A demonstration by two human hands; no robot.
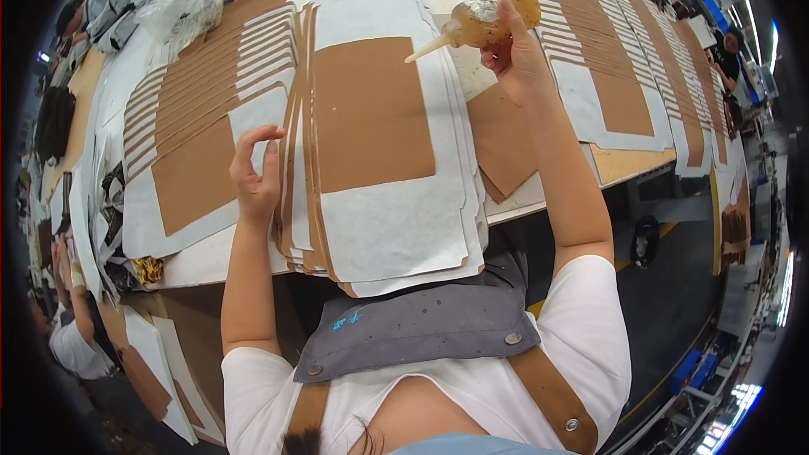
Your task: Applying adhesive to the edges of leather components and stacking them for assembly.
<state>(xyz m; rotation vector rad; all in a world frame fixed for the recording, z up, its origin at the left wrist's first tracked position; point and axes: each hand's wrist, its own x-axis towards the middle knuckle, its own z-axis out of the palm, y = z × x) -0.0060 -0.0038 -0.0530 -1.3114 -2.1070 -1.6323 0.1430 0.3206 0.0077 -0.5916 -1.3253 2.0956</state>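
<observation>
My right hand [516, 57] holds a clear squeeze bottle of amber glue [489, 13] tipped sideways, its long nozzle pointing left over the top sheet. That sheet is white paper with a brown cardboard panel [369, 109] stuck on it, and it lies on a thick stack of the same sheets [396, 240] at the table's front edge. My left hand [257, 168] hovers at the stack's left edge with its fingers curled and apart, holding nothing.
Fanned rows of the same brown-and-white sheets lie at the left [211, 93] and at the far right [624, 59]. A clear plastic bag [181, 8] sits at the back left. Another person in white [76, 345] works at the lower left. The table's edge [628, 164] drops to dark floor.
</observation>
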